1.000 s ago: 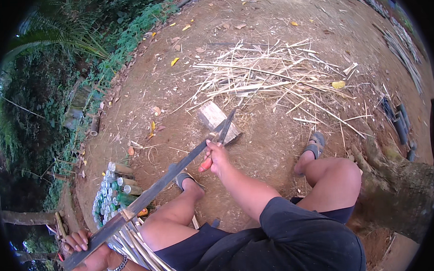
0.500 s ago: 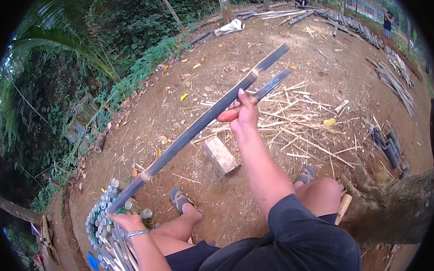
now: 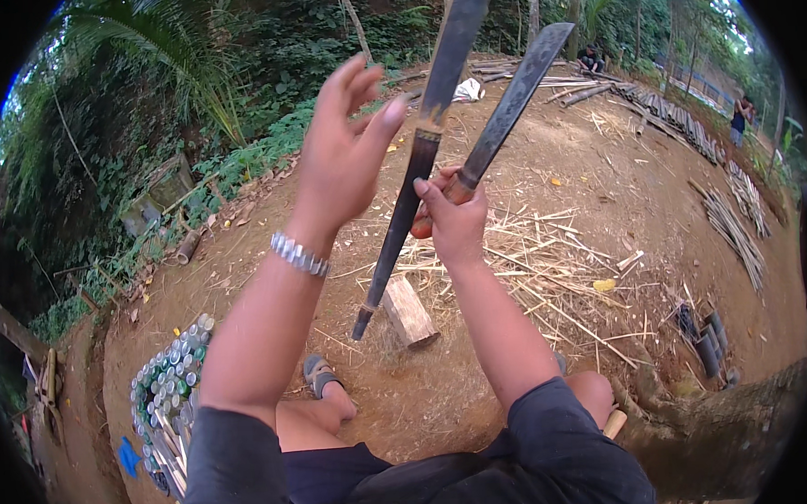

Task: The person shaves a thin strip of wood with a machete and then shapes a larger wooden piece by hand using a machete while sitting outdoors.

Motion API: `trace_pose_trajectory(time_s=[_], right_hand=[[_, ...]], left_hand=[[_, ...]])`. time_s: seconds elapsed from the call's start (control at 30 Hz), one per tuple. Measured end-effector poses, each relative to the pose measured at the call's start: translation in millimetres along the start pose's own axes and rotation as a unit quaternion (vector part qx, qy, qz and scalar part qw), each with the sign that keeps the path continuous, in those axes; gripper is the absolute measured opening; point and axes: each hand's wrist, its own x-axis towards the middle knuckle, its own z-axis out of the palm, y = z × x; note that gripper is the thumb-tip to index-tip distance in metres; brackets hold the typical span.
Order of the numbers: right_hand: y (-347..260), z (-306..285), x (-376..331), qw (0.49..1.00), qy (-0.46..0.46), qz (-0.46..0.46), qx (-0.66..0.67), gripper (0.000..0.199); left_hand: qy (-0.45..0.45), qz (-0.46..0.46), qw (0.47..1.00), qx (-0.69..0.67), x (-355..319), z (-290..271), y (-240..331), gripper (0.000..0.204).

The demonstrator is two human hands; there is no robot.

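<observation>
My right hand is closed around the reddish handle of a machete, whose dark blade points up and away to the right. The same hand also steadies a long dark strip of split bamboo with pale node rings. The strip slants from above the hand down toward the block. Raised to the left of the strip is my left hand, fingers apart and holding nothing. A squared wooden block lies on the dirt below the strip's lower end.
Pale bamboo slivers litter the ground beyond the block. Glass bottles and cut strips cluster at lower left. A thick trunk or root lies at lower right, near dark tubes. Two people are far off.
My left hand has let go of the strip's lower end and risen to the middle. The strip has swung steeper, its lower end moving right; the machete has tilted more upright.
</observation>
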Motion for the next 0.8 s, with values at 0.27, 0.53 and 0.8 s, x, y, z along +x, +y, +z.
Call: trace_pose_trajectory(time_s=[0.27,0.53,0.8], right_hand=[[-2.2,7.2,-14.2,0.983,-0.089,0.064,-0.147,0.034],[6.4,-78.4,-73.1,0.949,-0.023,0.186,-0.252,0.030],[30.9,-89.9,-130.1,0.917,-0.099,0.249,-0.295,0.030]], left_hand=[[-0.002,-0.041,0.986,-0.163,61.1,-14.0,-8.4,0.022],[0.137,0.048,0.959,-0.245,36.2,-66.2,1.6,0.025],[0.233,-0.007,0.931,-0.283,-30.8,-87.8,-22.7,0.051]])
